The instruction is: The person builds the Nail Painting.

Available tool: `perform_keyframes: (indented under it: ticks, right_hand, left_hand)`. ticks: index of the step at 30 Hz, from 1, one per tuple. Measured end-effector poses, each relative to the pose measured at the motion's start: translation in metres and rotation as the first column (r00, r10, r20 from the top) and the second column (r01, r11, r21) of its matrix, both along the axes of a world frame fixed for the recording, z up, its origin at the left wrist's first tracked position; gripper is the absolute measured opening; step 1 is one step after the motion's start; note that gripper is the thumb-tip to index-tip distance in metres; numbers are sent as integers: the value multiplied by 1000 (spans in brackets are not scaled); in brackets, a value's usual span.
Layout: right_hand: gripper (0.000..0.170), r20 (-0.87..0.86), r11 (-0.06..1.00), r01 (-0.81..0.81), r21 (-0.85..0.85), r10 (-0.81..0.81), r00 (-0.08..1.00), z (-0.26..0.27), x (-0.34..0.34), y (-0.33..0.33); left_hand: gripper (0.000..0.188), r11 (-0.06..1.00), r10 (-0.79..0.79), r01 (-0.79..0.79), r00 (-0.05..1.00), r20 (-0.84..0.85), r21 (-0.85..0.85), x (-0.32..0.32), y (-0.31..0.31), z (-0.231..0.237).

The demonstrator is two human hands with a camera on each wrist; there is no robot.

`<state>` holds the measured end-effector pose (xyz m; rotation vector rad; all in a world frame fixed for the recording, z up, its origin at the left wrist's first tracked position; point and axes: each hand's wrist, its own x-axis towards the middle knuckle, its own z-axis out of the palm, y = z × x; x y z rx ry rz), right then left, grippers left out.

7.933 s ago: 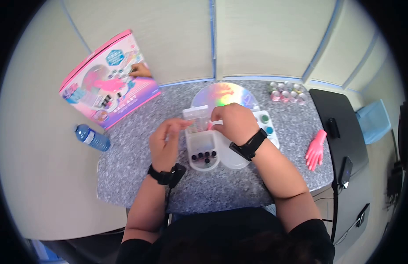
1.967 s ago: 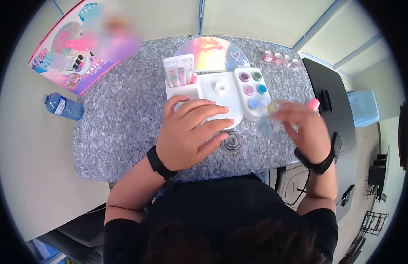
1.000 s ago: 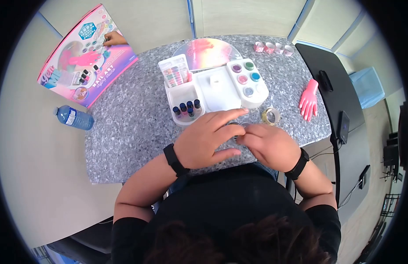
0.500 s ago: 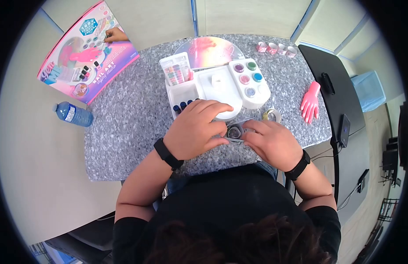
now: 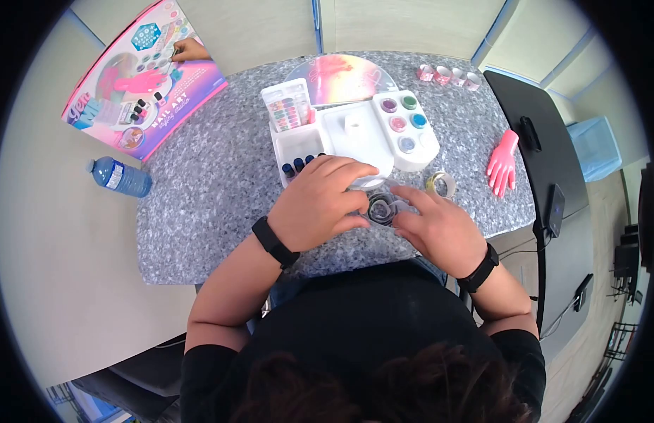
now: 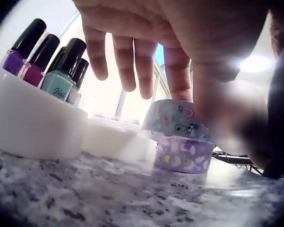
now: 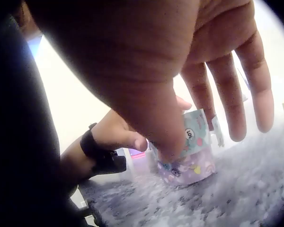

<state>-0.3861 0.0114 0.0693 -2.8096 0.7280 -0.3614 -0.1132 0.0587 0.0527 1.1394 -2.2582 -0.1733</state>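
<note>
In the head view, my left hand [image 5: 320, 201] and right hand [image 5: 443, 229] meet over a coiled roll near the table's front edge. A teal printed roll of strip [image 6: 177, 118] sits slightly askew on a purple printed roll [image 6: 185, 156]. The left index finger reaches behind the teal roll's rim, with the blurred thumb nearer the camera. From the right wrist, my right thumb presses the teal side while the index finger lies behind, pinching it. A pale yellow roll [image 5: 440, 185] lies just beyond the right hand.
Behind the hands stands a white tray station [image 5: 355, 151] with a pot holder [image 5: 417, 154] and several nail polish bottles [image 6: 59, 85]. A pink model hand [image 5: 502, 163] lies right, several pink rolls [image 5: 457, 77] behind. Left are a kit box [image 5: 140, 92] and water bottle [image 5: 120, 177].
Earlier the right hand brought rolls from the right and left the yellow one on the table. Since half a second ago, both hands remain at the coil, the right fingers slightly more spread.
</note>
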Motion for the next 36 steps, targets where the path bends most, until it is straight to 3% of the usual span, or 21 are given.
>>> perform_keyframes:
  ticks: [8,19,36]
  right_hand:
    - [13,-11,999,-4,48,4,1000,-1,-2,-1]
    - [31,0,996,83,39,-83,997,-5,-12,-4]
    - [25,64,988,153,20,-154,986,-12,-1,-11]
  left_hand:
    - [29,1000,-25,25,1000,9,18,2,-1,-1]
    - [27,1000,-24,24,999,46,4,0,-3,-10]
    - [27,1000,-19,19,999,51,-8,-2,-2,-11]
